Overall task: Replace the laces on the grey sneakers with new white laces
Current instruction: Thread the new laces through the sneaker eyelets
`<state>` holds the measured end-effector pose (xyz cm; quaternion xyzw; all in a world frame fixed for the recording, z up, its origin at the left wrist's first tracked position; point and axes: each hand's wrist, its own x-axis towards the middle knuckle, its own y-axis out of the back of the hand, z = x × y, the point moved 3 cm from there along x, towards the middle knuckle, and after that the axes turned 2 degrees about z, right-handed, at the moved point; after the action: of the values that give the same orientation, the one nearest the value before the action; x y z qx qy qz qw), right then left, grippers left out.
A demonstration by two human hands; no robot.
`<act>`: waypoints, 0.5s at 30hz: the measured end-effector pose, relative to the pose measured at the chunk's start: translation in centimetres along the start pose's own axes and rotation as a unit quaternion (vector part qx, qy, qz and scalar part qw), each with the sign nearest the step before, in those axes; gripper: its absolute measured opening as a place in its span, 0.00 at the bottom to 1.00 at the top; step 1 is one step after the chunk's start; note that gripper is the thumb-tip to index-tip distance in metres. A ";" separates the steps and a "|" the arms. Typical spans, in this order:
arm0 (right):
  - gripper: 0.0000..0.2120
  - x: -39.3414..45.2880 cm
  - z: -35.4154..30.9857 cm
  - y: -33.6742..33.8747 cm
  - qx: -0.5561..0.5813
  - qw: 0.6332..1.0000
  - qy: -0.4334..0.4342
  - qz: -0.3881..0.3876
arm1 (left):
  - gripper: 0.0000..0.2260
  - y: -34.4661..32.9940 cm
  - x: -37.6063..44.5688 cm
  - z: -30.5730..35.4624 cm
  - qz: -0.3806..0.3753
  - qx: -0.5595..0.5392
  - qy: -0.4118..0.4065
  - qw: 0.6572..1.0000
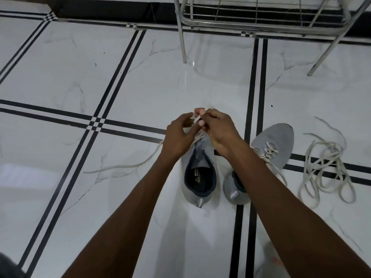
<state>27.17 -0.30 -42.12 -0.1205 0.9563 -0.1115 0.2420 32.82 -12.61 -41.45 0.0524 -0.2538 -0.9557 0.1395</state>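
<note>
Now a loose end of the white lace [124, 166] trails on the tiled floor [60, 77] at the left. Next, the left hand [178, 137] hovers with fingers half spread over the left grey sneaker [198, 177]. The right hand [216, 129] pinches the lace above its toe. Just beside stands the right sneaker [275, 145], laced. Far right lies a heap of laces [325, 167].

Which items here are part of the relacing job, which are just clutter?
Job: left sneaker, being worked on by both hands; right sneaker, laced; lace pinched in the right hand, left hand beside it; loose lace pile on the floor.

Lying about: metal rack and its legs.
</note>
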 end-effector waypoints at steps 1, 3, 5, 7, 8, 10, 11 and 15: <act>0.08 0.0 -0.2 0.1 0.010 1.000 -0.006 0.010 | 0.16 0.1 0.2 -0.2 -0.003 -0.014 0.018 1.000; 0.07 0.1 -0.5 0.6 0.038 0.998 -0.032 0.036 | 0.10 0.8 0.1 -1.3 -0.001 -0.056 0.048 0.997; 0.07 0.4 -0.7 1.3 0.114 0.990 -0.060 0.054 | 0.09 2.2 -0.3 -2.7 0.054 -0.075 0.090 0.992; 0.07 0.6 -0.6 1.8 0.144 0.986 -0.065 0.061 | 0.08 3.6 -0.7 -4.0 0.113 -0.067 0.119 0.984; 0.07 0.6 -0.5 1.8 0.125 0.989 -0.063 0.057 | 0.08 3.7 -0.8 -4.1 0.110 -0.066 0.117 0.985; 0.08 0.4 -0.2 1.4 0.086 0.994 -0.063 0.034 | 0.12 2.5 -1.0 -3.0 0.037 -0.092 0.101 0.990; 0.08 0.3 0.0 0.9 0.075 0.995 -0.065 0.020 | 0.15 1.6 -1.0 -2.2 -0.001 -0.107 0.095 0.990; 0.09 0.2 -0.3 0.3 0.093 0.993 -0.067 0.006 | 0.13 0.2 -0.3 -0.8 -0.036 -0.131 0.078 0.988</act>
<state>26.81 0.00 -42.03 -0.0993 0.9240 -0.1906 0.3164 33.28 -13.07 -42.06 0.1171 -0.1129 -0.9780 0.1304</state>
